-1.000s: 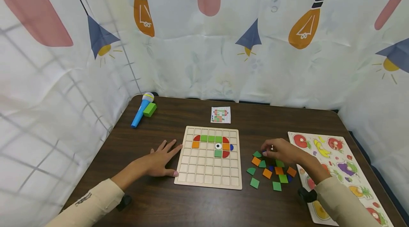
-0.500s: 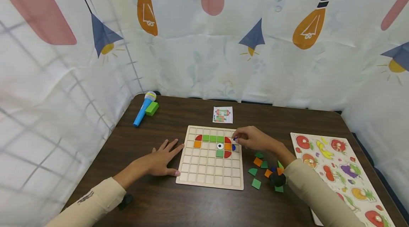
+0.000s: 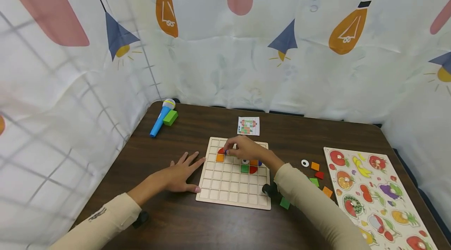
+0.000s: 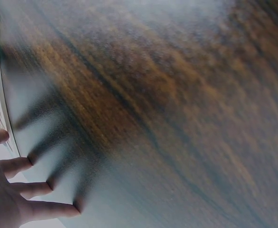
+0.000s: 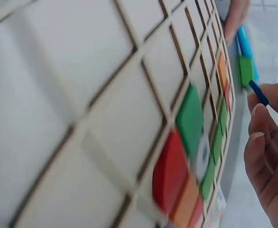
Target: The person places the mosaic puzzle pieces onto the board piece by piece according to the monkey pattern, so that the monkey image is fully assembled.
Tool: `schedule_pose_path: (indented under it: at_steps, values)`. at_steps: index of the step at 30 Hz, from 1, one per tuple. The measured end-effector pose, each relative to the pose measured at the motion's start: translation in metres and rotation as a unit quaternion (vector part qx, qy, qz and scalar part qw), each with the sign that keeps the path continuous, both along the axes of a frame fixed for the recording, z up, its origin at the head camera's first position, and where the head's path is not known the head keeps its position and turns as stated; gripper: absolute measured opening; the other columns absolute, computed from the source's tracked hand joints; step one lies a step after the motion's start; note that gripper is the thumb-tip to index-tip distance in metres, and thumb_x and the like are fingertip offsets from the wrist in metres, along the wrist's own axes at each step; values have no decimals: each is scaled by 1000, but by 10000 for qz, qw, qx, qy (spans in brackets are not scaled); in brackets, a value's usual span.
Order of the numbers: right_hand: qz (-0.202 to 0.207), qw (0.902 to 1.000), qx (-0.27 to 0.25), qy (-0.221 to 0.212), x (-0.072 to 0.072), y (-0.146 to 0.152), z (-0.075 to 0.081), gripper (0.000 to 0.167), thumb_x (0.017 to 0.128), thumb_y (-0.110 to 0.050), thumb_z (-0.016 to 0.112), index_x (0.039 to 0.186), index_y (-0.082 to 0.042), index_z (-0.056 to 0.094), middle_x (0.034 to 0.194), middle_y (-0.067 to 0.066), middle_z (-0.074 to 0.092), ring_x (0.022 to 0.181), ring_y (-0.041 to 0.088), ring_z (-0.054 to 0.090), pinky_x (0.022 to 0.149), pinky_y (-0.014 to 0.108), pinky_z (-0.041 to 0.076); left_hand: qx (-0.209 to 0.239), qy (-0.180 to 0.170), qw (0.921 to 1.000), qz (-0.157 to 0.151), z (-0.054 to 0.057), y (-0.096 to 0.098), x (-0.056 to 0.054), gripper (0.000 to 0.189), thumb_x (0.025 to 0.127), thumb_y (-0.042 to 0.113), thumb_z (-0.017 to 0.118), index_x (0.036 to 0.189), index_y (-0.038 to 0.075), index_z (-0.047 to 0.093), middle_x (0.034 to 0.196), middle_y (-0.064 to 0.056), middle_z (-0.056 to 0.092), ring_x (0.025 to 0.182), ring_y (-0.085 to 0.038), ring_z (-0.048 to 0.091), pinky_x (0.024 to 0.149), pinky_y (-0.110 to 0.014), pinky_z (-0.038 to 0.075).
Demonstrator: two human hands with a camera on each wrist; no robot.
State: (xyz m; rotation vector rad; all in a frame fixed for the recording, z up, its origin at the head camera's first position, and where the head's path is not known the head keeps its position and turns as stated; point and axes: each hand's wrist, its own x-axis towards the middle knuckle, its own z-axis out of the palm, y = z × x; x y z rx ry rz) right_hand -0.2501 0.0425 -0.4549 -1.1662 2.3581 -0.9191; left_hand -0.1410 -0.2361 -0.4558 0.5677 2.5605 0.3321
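A pale wooden grid board (image 3: 225, 193) lies on the table, with coloured pieces in its upper rows. My left hand (image 3: 177, 175) lies spread on the table, thumb and fingertips right at the board's left edge. Over the upper left of the board, my right hand (image 3: 244, 148) pinches a small blue piece (image 5: 258, 92) between thumb and fingers. The blue piece is close beside a red piece (image 3: 221, 151), above an orange square (image 3: 220, 158). A green square (image 3: 244, 168), a red piece (image 3: 253, 169) and a white ring piece (image 5: 203, 154) sit further right; my right hand hides other pieces.
Behind the board lies a small pattern card (image 3: 248, 126). Loose pieces, among them an orange square (image 3: 315, 166), lie to the right, partly under my right sleeve. A fruit puzzle board (image 3: 378, 191) stands beyond. At back left are a toy microphone (image 3: 162, 119) and a green block (image 3: 170, 117).
My right hand has gone from the loose pieces, leftward across the board to its upper left, carrying the blue piece. My left hand has stayed at the board's edge.
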Motion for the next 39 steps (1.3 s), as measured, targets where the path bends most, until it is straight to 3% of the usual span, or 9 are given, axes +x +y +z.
schedule_pose_path:
  at_steps: [4,14,25,31,39]
  values:
    - [75,9999,-2,-72,0,-21,-5,12,100,-13,63,105,-9,73,97,0,73,81,12,62,72,24,50,-9,-1,10000,-21,0,1,-1,100,88,64,65,162,19,17,168,-20,8,150,-56,9,100,-84,24]
    - [-446,9986,258,-94,5,-44,-15,7,96,-21,70,92,-17,74,79,-8,68,70,6,59,67,24,49,16,89,9999,-57,-3,1,-3,99,87,63,66,162,19,18,168,-21,9,149,-56,9,99,-84,25]
    - [-566,9969,476,271,10,-46,-12,15,96,-26,70,105,-17,78,100,-3,71,85,8,63,75,26,52,-61,84,9999,-46,-4,0,-2,99,87,66,64,162,19,19,168,-20,10,149,-56,11,99,-83,26]
    - [-728,9947,537,497,11,-47,-14,22,90,-34,76,104,-17,77,94,-6,71,81,6,63,71,25,51,-59,97,9999,-50,-3,0,-1,99,87,65,65,162,18,19,168,-21,10,149,-57,11,99,-84,26]
    - [-908,9906,696,756,16,-53,-15,19,89,-36,78,97,-19,80,89,-8,69,76,5,60,64,23,48,-27,73,10000,-54,-1,0,0,99,88,64,65,162,18,19,168,-21,9,149,-57,10,99,-84,25]
